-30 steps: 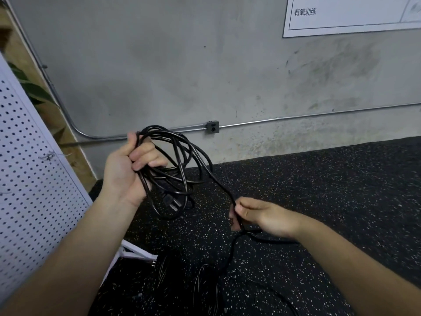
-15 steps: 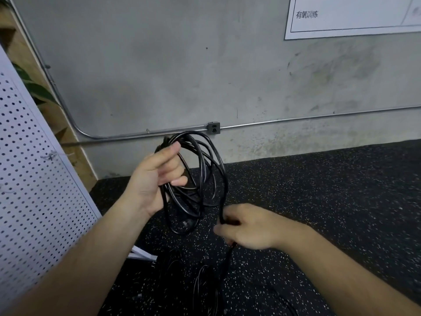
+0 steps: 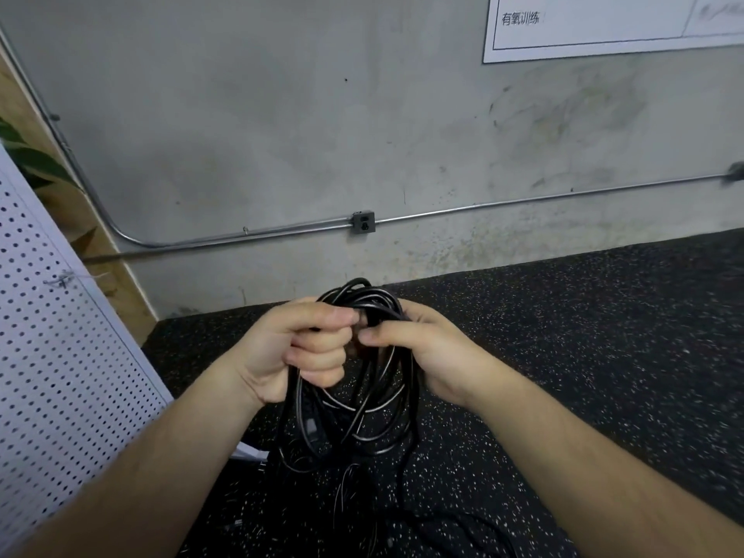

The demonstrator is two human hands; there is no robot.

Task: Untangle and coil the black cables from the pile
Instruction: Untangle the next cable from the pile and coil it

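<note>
A black cable coil (image 3: 362, 416) of several loops hangs in front of me above the speckled black floor. My left hand (image 3: 298, 352) grips the top of the coil with its fingers curled round the loops. My right hand (image 3: 418, 352) holds the same top part from the right, thumb pressed against the strands next to my left fingers. A black plug (image 3: 312, 428) dangles inside the loops on the left. A loose strand (image 3: 402, 489) trails down from the coil to more dark cables (image 3: 354, 517) lying on the floor below.
A white perforated panel (image 3: 52, 376) leans at the left. The grey wall behind carries a metal conduit (image 3: 523, 203) with a small outlet box (image 3: 363, 222). A white poster (image 3: 604, 22) hangs at the upper right. Speckled rubber floor (image 3: 583, 336) stretches to the right.
My right hand has risen from the low strand to the top of the coil, meeting my left hand. The coil has moved right and lower, toward the middle of the view.
</note>
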